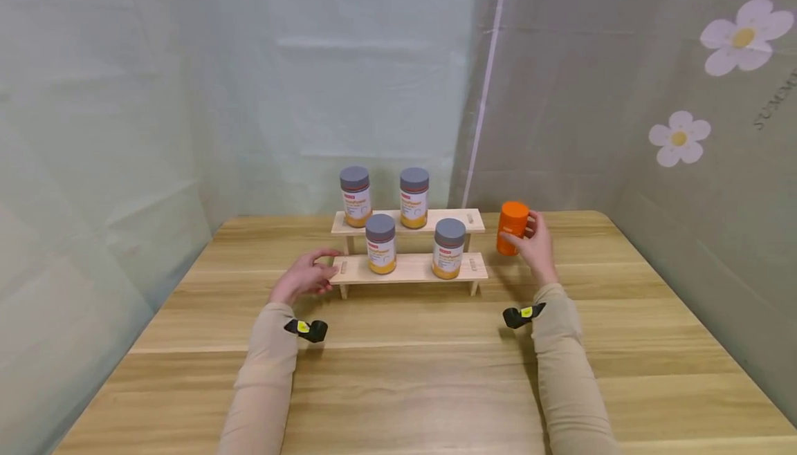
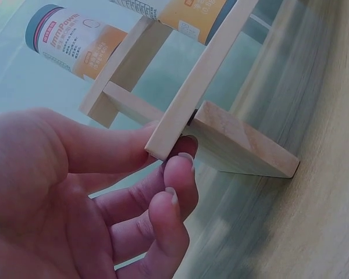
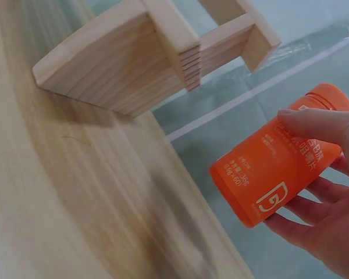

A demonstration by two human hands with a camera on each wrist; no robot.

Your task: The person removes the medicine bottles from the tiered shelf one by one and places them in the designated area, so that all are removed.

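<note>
Pale wood meets the left hand (image 1: 305, 276) first: its thumb and curled fingers pinch the left end of the lower shelf on a two-step rack (image 1: 407, 267), the remaining fingers loosely bent below. The rack looks stiff but probably light, so a firm hold at the end, kept level, should suit it; a jolt could topple the four grey-lidded jars (image 1: 380, 247), two on each step. Just right of the rack, apart from it, an orange bottle (image 1: 512, 225) is held roughly upright, its base seemingly off the table (image 3: 75, 168). The right hand (image 1: 537, 247) wraps it partway, thumb on one side, fingers on the other. It seems rigid, smooth plastic, likely light and hard to break yet a little slippery; the straight body below the cap offers the surest grip.
</note>
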